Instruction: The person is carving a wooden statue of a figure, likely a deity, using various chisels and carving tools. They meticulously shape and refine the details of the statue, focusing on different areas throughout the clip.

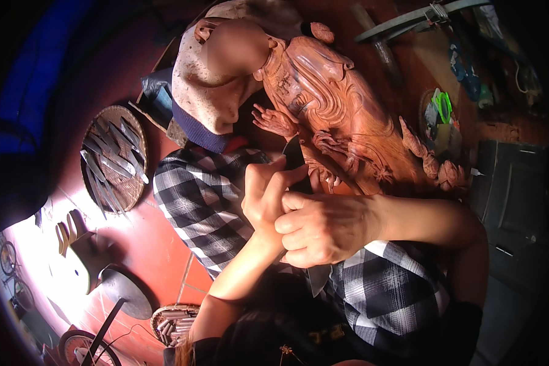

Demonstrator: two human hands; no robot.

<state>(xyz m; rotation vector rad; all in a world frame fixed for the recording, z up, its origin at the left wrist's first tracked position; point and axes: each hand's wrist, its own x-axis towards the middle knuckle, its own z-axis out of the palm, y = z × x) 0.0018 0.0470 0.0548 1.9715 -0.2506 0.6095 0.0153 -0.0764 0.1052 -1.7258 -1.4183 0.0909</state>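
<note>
While I've got the carving chisel [294, 154] bearing on the reddish wooden statue [338, 113], the thing I'm minding most is how both hands share it. My right hand [323, 227] is wrapped closed around the handle, knuckles up, and my left hand [267, 194] is curled shut on the shaft just above it, thumb and forefinger pinching near the dark blade. The edge sits right against the carved claws at the lower left side of the figure, which lies tilted across my lap on the black-and-white checked cloth [204, 204].

How I'd do this cut well, as I judge it: let the right hand give the push and the left act as the brake, heel resting on the cloth or the wood so the blade can't skate. Those little claws look thin (short grain, I'd guess, so they could snap if I pry). Shallow slices, low angle, roll the wrist out of the cut rather than levering. I can't tell from here exactly how deep the edge sits, since my fingers hide part of it.

Spare chisels lie fanned out on the round woven tray [93, 131] well off to my left on the red floor [146, 238], and a pale rough block [216, 91] leans behind the statue's top
</note>
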